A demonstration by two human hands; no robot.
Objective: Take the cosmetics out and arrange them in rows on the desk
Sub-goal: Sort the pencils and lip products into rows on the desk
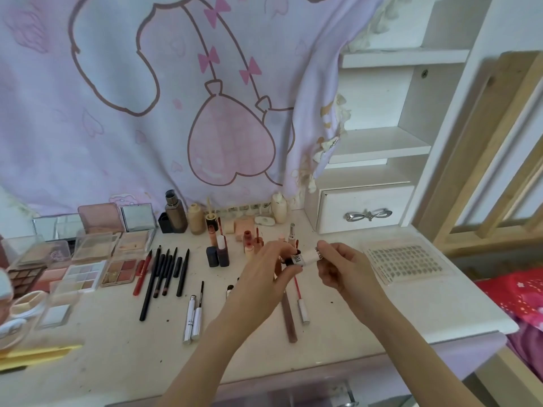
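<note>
Both hands (pixel 305 271), slim cylindrical tube (pixel 307 257)

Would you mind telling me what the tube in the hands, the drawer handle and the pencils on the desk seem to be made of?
The small tube, held by the left hand and the right hand, looks like matte off-white plastic with printed lettering. The drawer handle appears to be polished metal or chromed plastic, given its bright highlights. The pencils look like smooth black-lacquered wood or plastic; I cannot tell which.

**Around the desk**

A lilac curtain (pixel 147 98) with pink balloon drawings hangs behind. White shelves (pixel 390 142) stand at the right above a small drawer (pixel 364 208) with a silver bow handle (pixel 368 215). Red bedding (pixel 517 295) lies far right.
</note>
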